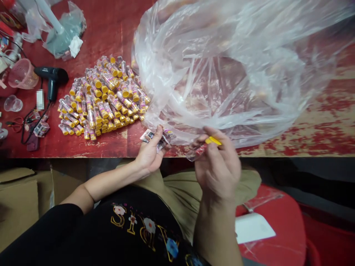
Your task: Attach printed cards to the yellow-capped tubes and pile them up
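Observation:
My left hand (pixel 151 153) is closed on a few small printed labels (pixel 148 136), pinned under the thumb at the table's front edge. In my right hand (pixel 217 162) is a small clear tube (pixel 194 153) with a yellow cap (pixel 213 140); something red shows inside it. The fingers wrap round the tube and hide part of it. Just beyond both hands spreads a large clear plastic bag (pixel 172 85), its mouth toward me. Left of the bag lies a heap of capped tubes (pixel 104 96) with yellow caps and printed wraps.
A black hair dryer (pixel 52 77) lies left of the heap, with its cord running down the table. Near it are a pink basket (pixel 23 74), red-handled scissors (pixel 16 125) and a lamp base (pixel 65 35) in plastic. A red stool (pixel 285 221) stands at my right.

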Motion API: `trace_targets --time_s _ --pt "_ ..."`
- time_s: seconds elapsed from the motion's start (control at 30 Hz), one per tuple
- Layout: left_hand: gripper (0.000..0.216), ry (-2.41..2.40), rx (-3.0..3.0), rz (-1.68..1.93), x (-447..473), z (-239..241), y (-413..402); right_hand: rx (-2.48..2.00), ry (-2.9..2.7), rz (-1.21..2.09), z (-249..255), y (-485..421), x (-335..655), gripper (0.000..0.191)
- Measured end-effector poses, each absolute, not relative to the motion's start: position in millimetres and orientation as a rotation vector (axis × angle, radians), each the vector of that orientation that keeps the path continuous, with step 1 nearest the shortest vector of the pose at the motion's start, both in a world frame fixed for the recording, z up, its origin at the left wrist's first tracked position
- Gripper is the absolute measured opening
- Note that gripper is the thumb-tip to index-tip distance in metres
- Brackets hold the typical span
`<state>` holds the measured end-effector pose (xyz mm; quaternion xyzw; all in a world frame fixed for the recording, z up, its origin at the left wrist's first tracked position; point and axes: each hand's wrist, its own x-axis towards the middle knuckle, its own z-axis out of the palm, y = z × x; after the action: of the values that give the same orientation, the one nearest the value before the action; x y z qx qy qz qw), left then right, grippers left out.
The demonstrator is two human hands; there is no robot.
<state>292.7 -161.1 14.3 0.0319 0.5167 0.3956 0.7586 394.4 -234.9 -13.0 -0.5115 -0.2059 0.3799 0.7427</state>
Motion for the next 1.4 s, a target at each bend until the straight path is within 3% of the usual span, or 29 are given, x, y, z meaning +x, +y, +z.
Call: trace_targets --time_s 0.37,0.57,1.07,1.17,1.4 --pt "0.021 1.031 0.162 0.785 289.9 15.0 -177.2 -1.157 -0.416 0.282 -21.0 -231.0 366.0 0.042" --pt "0.024 1.033 0.173 0.785 290.3 13.2 -176.6 -1.151 -0.446 0.373 -22.4 -236.7 365.4 0.051" --pt "0.019 0.998 0.192 0.849 282.6 18.9 -165.2 -1.399 -0.929 -0.023 -44.7 -263.5 370.3 0.03" --pt "0.018 1.032 0.166 0.86 280.6 18.2 -162.3 -1.412 -1.012 -0.1 -48.8 -265.7 369.1 0.039" --pt "0.022 1.062 0.216 0.899 276.9 15.6 -163.2 -1.391 -0.875 0.052 -40.2 -261.7 362.5 0.031"
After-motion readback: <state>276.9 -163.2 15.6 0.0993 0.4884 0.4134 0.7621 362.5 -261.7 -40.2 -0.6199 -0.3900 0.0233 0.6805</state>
